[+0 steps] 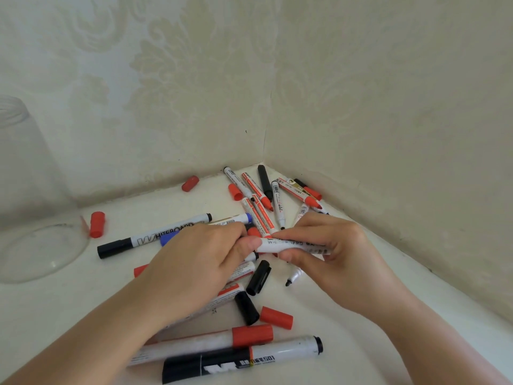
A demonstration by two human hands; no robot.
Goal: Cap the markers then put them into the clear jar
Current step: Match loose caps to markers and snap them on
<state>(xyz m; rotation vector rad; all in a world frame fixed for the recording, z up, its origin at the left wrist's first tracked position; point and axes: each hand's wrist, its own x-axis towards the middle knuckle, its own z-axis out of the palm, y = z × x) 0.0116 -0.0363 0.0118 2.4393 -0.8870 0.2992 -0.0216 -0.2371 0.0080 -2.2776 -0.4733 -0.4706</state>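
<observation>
A white whiteboard marker [288,245] is lying crosswise at the centre of the frame, held between both hands. The right hand [333,251] is pinching its barrel between thumb and curled fingers; the left hand [194,262] is gripping the marker's left end, where its fingers are hiding whatever cap is there, so I cannot tell whether the cap is seated. This looks like the capping step.

Around the hands, the other markers are lying scattered on the white surface [347,315], many uncapped, with loose red caps [276,317] and a black cap [258,277] among them. The clear jar [33,218] is standing at the left edge of the frame, well apart from the pile, and appears empty.

The likely slips: a mismatched cap being pressed on, a cap left half-seated and popping off in the jar, or a forearm sweeping loose caps off the surface while reaching left.
</observation>
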